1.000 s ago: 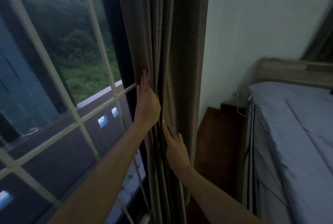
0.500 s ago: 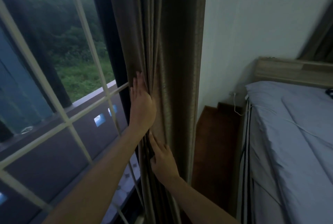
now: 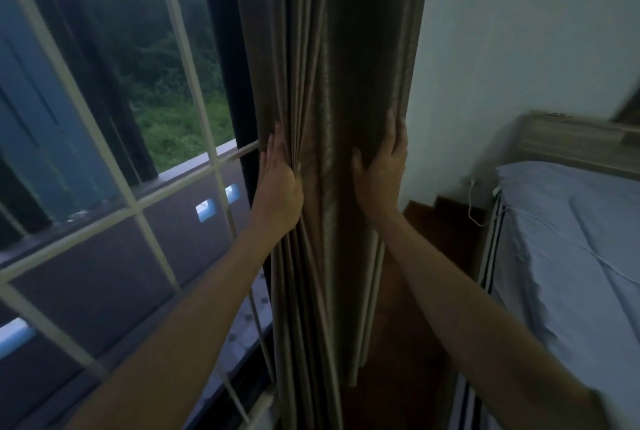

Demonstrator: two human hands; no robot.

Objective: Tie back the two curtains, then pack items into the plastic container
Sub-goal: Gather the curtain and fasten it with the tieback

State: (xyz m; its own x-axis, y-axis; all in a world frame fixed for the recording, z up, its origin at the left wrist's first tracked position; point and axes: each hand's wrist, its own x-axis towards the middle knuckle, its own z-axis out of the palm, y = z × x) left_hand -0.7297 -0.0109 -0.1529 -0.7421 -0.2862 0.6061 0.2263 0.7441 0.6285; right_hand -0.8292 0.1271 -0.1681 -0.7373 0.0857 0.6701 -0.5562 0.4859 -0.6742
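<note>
The gathered curtain (image 3: 332, 90) hangs between the hands. The left hand (image 3: 278, 183) presses flat, fingers straight, on its left folds. The right hand (image 3: 381, 173) lies flat against its right edge.

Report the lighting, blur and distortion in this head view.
Head view: dim, bluish daylight through the window; the curtain is dark with a faint sheen; the wide-angle lens bows the window bars; left hand and right hand fairly sharp, frame edges soft.
</note>
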